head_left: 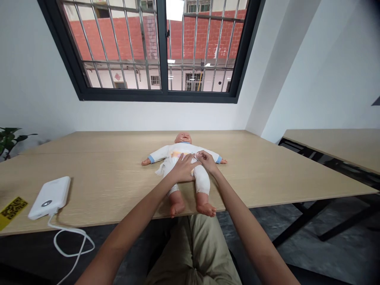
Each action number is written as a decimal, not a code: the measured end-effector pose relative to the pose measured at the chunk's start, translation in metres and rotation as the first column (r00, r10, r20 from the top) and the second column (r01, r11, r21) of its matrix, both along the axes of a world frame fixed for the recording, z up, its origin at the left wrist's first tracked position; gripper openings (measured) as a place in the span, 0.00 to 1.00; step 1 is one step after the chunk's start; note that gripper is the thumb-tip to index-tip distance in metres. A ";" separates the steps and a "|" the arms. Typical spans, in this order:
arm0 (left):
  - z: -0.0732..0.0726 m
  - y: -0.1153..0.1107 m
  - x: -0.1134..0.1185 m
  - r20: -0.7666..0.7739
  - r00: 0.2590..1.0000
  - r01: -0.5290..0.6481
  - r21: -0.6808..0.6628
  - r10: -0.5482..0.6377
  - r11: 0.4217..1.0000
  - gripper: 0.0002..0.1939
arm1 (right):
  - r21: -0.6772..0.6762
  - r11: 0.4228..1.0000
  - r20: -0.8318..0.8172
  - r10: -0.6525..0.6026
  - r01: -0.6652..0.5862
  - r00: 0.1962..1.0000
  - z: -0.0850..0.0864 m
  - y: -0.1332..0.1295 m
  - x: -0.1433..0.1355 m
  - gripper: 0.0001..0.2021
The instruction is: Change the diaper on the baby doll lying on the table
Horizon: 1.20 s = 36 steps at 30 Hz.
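Observation:
A baby doll (202,181) lies on its back on the table, head toward the window and feet at the near edge. It wears a white outfit with blue cuffs and a coloured print on the front. A white diaper (162,168) is around its hips, with a loose flap out on the left side. My left hand (184,168) rests flat over the front of the diaper, fingers spread. At the doll's hip on the right, my right hand (207,160) has its fingers pinched on the diaper's edge. Both hands partly hide the diaper's front.
A white power bank (52,197) with a white cable (71,253) hanging over the edge lies on the left of the wooden table (113,174). Beside it is a yellow label with a code (13,209). A plant (10,140) stands far left. A second table (335,146) is at right.

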<state>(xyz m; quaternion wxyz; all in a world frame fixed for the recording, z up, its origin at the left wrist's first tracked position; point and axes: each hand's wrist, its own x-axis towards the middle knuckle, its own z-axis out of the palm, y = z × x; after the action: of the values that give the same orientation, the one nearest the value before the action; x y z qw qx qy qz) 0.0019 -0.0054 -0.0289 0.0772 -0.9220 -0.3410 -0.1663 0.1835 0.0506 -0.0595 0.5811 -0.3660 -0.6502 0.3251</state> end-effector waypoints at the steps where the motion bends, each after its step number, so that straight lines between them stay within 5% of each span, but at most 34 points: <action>1: 0.000 0.001 0.000 0.027 1.000 -0.003 -0.009 0.004 1.000 0.35 | 0.001 1.000 -0.012 -0.018 0.018 1.000 0.000 0.000 0.000 0.18; 8: 0.007 0.005 0.001 0.253 0.967 0.012 0.021 -0.017 1.000 0.20 | -0.136 0.990 -0.178 -0.059 0.035 0.982 -0.002 0.004 0.003 0.21; 13: 0.005 0.006 0.001 0.207 0.975 0.058 0.088 -0.076 0.994 0.17 | -0.136 0.990 -0.287 -0.013 -0.027 0.958 0.005 -0.001 0.004 0.24; 22: 0.009 -0.004 0.003 0.079 0.992 0.097 0.039 -0.100 0.995 0.17 | -0.077 0.997 -0.209 0.009 -0.025 0.978 0.010 -0.010 -0.005 0.23; 36: 0.006 -0.003 0.003 0.083 0.995 0.060 -0.019 -0.058 0.998 0.17 | -0.099 0.994 -0.157 0.027 -0.042 0.987 0.004 -0.006 -0.012 0.21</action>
<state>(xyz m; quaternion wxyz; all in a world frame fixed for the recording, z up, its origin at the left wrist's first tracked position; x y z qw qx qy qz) 0.0045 -0.0079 -0.0225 0.0480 -0.9248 -0.3184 -0.2026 0.1711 0.0446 -0.0551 0.6048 -0.3573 -0.5919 0.3952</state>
